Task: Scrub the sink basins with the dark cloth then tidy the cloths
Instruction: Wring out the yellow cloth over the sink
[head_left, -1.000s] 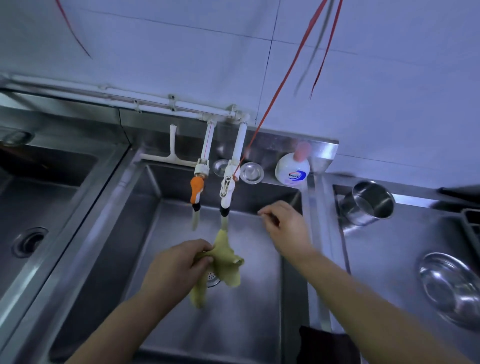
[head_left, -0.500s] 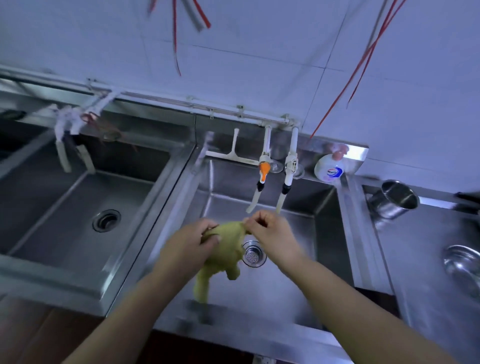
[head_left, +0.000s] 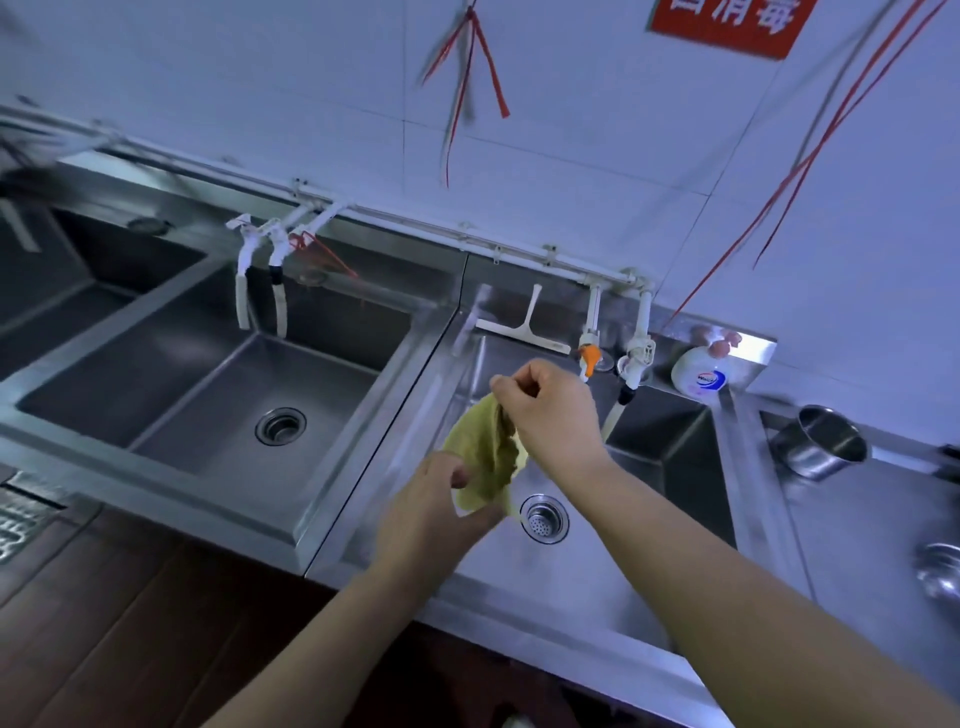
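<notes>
Presently: yellow cloth (head_left: 483, 457) stretched above right basin (head_left: 670, 447); right hand (head_left: 550, 415) pinches upper corner, left hand (head_left: 431, 509) grips lower edge nearer the person; long axis runs diagonally between them.

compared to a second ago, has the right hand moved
Yes. The right hand was empty near the taps; it has swung left and now pinches the top of the yellow cloth.

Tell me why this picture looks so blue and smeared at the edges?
Head view: a cool bluish cast tints the wall and steel; motion blur smears the far-left taps and the metal cup at right; the wide lens bends the pipe rail; the yellow cloth between both hands stays fairly sharp.
</notes>
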